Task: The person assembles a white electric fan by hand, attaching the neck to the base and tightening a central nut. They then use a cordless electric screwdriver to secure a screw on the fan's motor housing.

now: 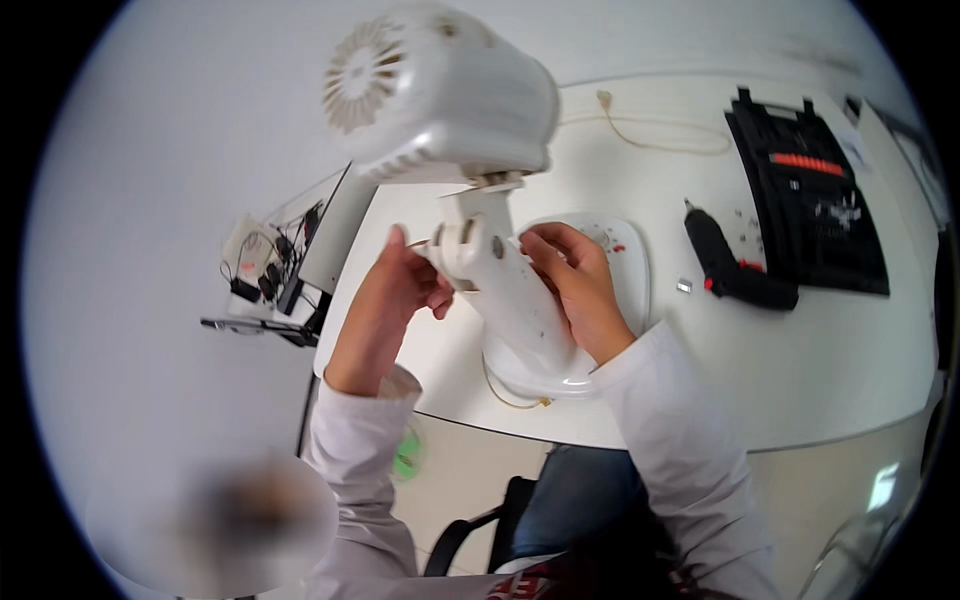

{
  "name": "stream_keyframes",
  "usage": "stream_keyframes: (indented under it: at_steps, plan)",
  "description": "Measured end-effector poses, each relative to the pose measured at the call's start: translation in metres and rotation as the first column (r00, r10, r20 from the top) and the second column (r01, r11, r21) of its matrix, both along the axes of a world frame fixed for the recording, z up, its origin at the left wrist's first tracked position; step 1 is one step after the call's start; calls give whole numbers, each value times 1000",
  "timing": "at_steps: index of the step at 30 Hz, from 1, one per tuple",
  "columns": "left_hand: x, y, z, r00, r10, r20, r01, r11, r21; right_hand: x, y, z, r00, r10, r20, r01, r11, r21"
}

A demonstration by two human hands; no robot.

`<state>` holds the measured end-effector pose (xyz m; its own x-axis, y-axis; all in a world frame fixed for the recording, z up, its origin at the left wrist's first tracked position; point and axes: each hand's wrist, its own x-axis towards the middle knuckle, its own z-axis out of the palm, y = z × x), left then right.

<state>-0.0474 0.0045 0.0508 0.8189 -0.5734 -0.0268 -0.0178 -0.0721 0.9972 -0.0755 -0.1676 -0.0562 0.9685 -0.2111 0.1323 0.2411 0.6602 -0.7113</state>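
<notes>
A white fan body stands in front of me, its bulky motor housing (470,100) with radial vents on top. The housing joins a thick neck (525,320) at a hinge, and the neck rises from a rounded white base (632,285). My left hand (385,285) is at the left side of the hinge, thumb raised and fingers curled beside a small pale pointed piece; what it pinches is unclear. Around the right side of the neck, just below the hinge, my right hand (580,285) is closed, its fingertips partly hidden behind the neck.
To the right on the white table (840,370) lie a black power screwdriver (735,265), scattered small metal parts and an open black tool case (800,190). A pale cord (680,150) curls at the back. Left, cables and black adapters (270,265) crowd a side surface. A blurred round shape fills the lower left.
</notes>
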Motion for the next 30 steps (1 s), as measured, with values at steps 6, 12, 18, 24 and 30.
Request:
stream_keyframes:
  at_steps: [6,12,18,24,30]
  plan:
    - [-2,-5,6,981,-188,53,192,977,-94,5,4,-3,999,-27,-26,27,999,19]
    - [19,6,-20,107,-23,994,-187,981,42,3,8,2,998,-45,-46,45,999,6]
    - [10,-8,-41,480,253,840,-104,967,-232,1,2,-3,992,-89,89,109,959,-261]
    - [18,-13,-23,981,-154,122,178,958,-225,5,1,-8,994,-92,50,102,964,-247]
    - [18,-13,-21,969,-199,148,234,932,-276,-2,12,14,982,67,175,-21,967,-255]
